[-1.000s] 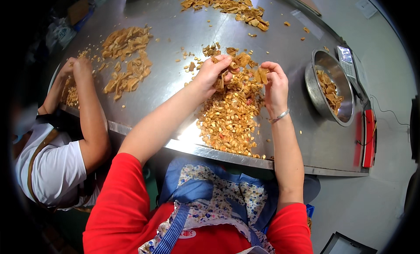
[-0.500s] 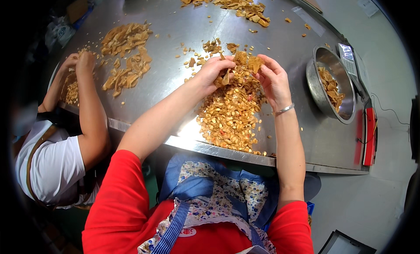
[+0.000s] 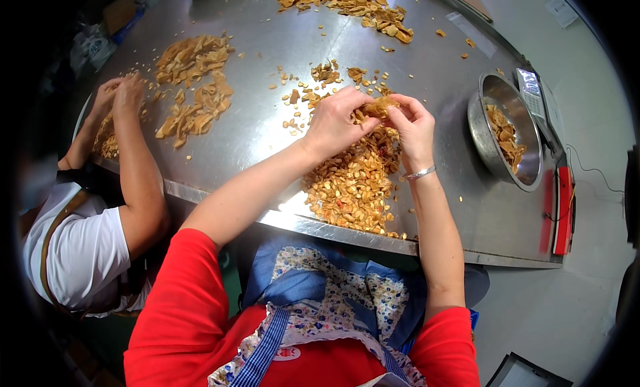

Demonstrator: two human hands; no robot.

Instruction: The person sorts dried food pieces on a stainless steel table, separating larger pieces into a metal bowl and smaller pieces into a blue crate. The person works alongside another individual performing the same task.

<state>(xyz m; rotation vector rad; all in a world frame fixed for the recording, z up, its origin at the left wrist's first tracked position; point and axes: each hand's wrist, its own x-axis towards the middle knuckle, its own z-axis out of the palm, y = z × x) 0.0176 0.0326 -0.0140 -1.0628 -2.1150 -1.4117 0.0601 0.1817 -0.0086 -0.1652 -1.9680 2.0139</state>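
Between my two hands is a thin, crinkled, amber-brown dried piece [image 3: 380, 107], held above a pile of small yellow seeds and brown bits [image 3: 353, 194]. My left hand [image 3: 337, 120] pinches its left side, back of the hand up, with some fingertips hidden. On the other side my right hand [image 3: 415, 130], with a silver bracelet at the wrist, grips it between thumb and fingers. A few loose brown flakes [image 3: 325, 72] and scattered seeds lie just beyond my hands on the metal table [image 3: 280, 40].
To the left, a co-worker's hands [image 3: 120, 94] are close together over another seed pile, beside heaps of brown dried pieces [image 3: 193, 60]. More pieces [image 3: 347, 4] lie at the far side. At right stands a metal bowl [image 3: 477, 127] of pieces near a scale [image 3: 530, 84].
My hands have come closer together, the left moving right and turning over more. The dried piece now sits lower between my fingers. The co-worker's hands have shifted slightly.
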